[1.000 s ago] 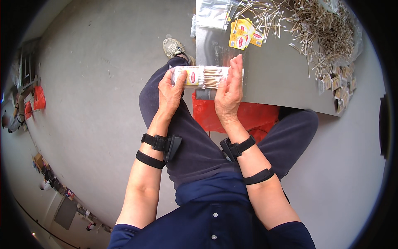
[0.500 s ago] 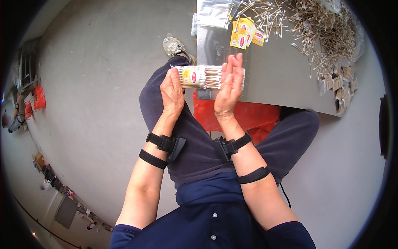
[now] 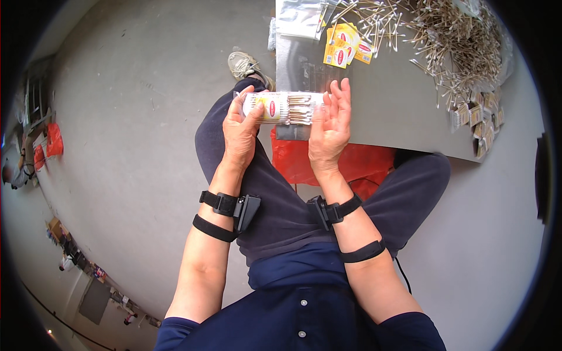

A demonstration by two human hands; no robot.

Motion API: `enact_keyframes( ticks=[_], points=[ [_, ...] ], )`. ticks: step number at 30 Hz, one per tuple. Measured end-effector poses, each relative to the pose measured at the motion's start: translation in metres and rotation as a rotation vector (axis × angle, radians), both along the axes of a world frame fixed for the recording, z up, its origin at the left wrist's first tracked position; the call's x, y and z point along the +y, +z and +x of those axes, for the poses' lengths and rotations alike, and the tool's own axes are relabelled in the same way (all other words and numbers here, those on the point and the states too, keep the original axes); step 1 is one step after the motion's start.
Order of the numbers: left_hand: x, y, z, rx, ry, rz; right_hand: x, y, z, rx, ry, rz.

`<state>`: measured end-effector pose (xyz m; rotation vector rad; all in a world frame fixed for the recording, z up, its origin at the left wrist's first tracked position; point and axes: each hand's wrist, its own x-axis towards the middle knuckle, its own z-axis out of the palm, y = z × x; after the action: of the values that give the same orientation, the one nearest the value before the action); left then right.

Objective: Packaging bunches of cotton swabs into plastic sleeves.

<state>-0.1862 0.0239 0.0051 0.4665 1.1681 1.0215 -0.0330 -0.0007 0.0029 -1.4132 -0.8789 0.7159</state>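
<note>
A clear packet of cotton swabs [image 3: 285,108] is held above the lap at the edge of the grey tabletop [image 3: 398,117], gripped by the left hand [image 3: 240,131] and steadied by the flat, open right hand [image 3: 329,126]. Loose swabs [image 3: 451,41] are heaped beyond.

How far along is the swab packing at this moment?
Done: the clear packet already looks full of swabs, with a yellow label inside. In hand: the left hand grips its labelled end while the right hand presses flat against the other end; whether it is sealed cannot be told. Left: a large heap of loose swabs, spare yellow labels and empty clear bags on the table.
</note>
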Motion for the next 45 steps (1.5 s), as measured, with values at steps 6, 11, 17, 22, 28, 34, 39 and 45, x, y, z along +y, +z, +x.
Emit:
enact_keyframes(
  ticks=[6, 11, 17, 22, 28, 34, 39, 45],
  points=[
    [-0.001, -0.002, -0.009, -0.024, -0.011, -0.065, -0.008, 0.012, 0.006, -0.537, 0.019, -0.343],
    [-0.001, 0.020, 0.000, 0.832, -0.128, 0.365, -0.010, 0.022, 0.005, -0.613, 0.015, -0.390],
    [-0.014, 0.031, 0.016, 1.602, -0.776, 0.977, -0.013, 0.021, 0.004, -0.268, -0.025, -0.502],
    [-0.015, 0.027, 0.021, 1.663, -0.897, 0.997, -0.010, 0.016, 0.001, 0.020, -0.039, -0.461],
    [-0.013, 0.026, 0.020, 1.603, -0.921, 1.043, -0.013, 0.012, 0.003, 0.058, -0.023, -0.392],
    [-0.014, 0.030, 0.027, 1.635, -1.034, 0.910, -0.016, 0.007, 0.003, 0.007, -0.074, -0.269],
    [-0.010, 0.028, 0.027, 1.800, -1.102, 0.973, -0.008, 0.003, 0.018, -0.347, 0.119, -0.204],
    [-0.009, 0.027, 0.027, 1.690, -1.032, 0.991, -0.012, 0.011, 0.016, -0.247, 0.158, -0.262]
  ],
)
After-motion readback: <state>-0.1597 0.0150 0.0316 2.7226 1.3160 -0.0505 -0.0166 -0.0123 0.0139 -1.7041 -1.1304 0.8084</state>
